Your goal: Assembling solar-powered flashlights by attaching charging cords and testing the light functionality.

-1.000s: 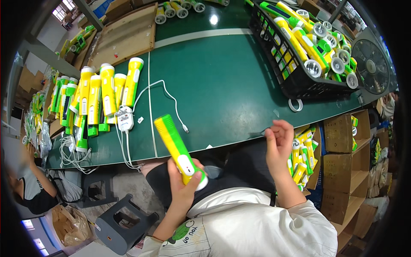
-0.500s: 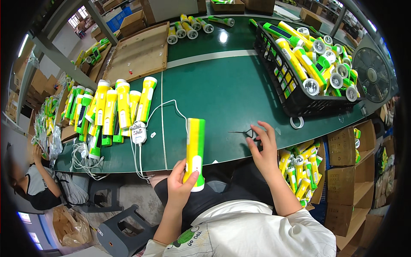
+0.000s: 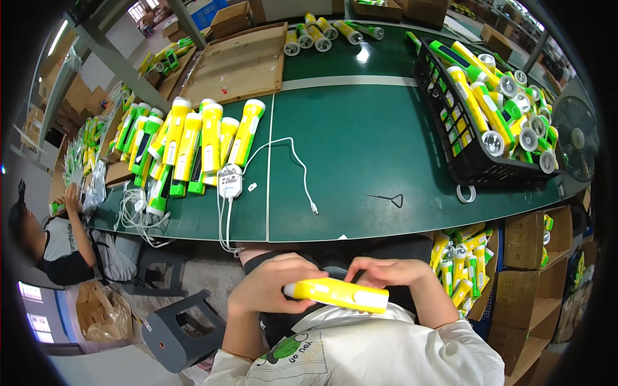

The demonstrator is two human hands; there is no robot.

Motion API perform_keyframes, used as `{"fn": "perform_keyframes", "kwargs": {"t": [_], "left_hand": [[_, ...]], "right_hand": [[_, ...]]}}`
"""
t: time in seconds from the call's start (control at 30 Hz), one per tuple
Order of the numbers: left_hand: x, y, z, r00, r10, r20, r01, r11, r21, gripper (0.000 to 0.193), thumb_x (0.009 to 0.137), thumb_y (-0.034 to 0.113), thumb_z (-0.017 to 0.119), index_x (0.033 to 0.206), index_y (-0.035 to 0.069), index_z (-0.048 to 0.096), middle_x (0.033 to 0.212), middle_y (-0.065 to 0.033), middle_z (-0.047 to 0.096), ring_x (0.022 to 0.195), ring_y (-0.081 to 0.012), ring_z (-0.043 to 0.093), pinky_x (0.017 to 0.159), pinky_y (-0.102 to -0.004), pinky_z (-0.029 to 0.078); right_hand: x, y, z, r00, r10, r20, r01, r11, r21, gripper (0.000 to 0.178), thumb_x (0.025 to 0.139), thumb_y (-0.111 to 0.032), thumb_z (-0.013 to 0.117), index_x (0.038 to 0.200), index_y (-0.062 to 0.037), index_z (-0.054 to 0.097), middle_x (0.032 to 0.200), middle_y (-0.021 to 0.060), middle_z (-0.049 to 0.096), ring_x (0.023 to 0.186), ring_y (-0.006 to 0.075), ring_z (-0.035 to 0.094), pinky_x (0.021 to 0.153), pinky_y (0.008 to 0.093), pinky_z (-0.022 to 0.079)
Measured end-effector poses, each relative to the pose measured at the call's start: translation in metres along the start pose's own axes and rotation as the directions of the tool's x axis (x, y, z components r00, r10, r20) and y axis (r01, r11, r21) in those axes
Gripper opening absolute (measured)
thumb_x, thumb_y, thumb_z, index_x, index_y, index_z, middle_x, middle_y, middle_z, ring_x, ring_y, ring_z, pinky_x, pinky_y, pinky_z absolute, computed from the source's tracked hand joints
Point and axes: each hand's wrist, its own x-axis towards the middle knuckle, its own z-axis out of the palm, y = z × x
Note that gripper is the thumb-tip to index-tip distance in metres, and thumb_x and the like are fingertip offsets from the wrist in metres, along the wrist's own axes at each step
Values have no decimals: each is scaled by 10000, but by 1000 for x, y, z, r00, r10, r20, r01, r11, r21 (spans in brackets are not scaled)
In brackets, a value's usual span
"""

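Note:
A yellow flashlight [image 3: 344, 294] lies level, low in front of my body. My left hand [image 3: 273, 283] is closed round its white end. My right hand [image 3: 386, 273] is at its far side with bent fingers against the body; part of those fingers is hidden behind it. On the green table ahead lies a thin dark pick with a triangular wire handle [image 3: 394, 200], apart from both hands. Left of the pick, a white charging cable [image 3: 300, 162] ends in a loose plug on the table. It runs from a white multi-port charger block [image 3: 230, 181].
Yellow-and-green flashlights [image 3: 209, 138] are heaped on the left of the table. A black crate [image 3: 479, 164] full of flashlights stands right, near a white ring [image 3: 465, 193]. Open cartons [image 3: 524, 283] stand at lower right, a grey stool [image 3: 183, 331] at lower left. Another person [image 3: 61, 241] sits far left.
The flashlight has gone from upright over the table edge to level near my body. My right hand has left the pick on the table and moved to the flashlight. The view has shifted.

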Motion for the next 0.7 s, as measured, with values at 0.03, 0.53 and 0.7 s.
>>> {"fn": "perform_keyframes", "kwargs": {"t": [0.03, 0.53, 0.7], "left_hand": [[0, -1, 7, 1000, 23, -7, -23, 1000, -9, 508, 605, 85, 793, 1091, 57, 648, 998, -113, 655, 946, -259, 613, 825, -334, 476], [84, -72, 24, 608, 57, -792, 412, 830, 376, 321, 731, 82, 737, 1009, 26, 587, 726, -53, 571, 585, -135, 487, 557, -274, 413], [85, -56, 23, 651, -552, -521, 427, 834, -350, 476, 763, 8, 695, 1187, -14, 479, 908, -76, 585, 760, -134, 613, 641, -258, 512]], "right_hand": [[7, -1, 12, 998, 54, -29, -55, 998, -22, 550, 947, -455, 452, 1289, -39, 340, 994, 153, 610, 879, 190, 636, 713, 314, 526], [36, 4, 25, 821, -437, -367, 558, 748, 360, 631, 894, -600, 382, 993, 10, 509, 779, 145, 547, 518, 231, 551, 433, 316, 470], [29, -2, 25, 787, -456, -416, 609, 681, 406, 581, 924, -584, 312, 1044, -46, 496, 767, 136, 515, 530, 223, 508, 413, 303, 425]]}}
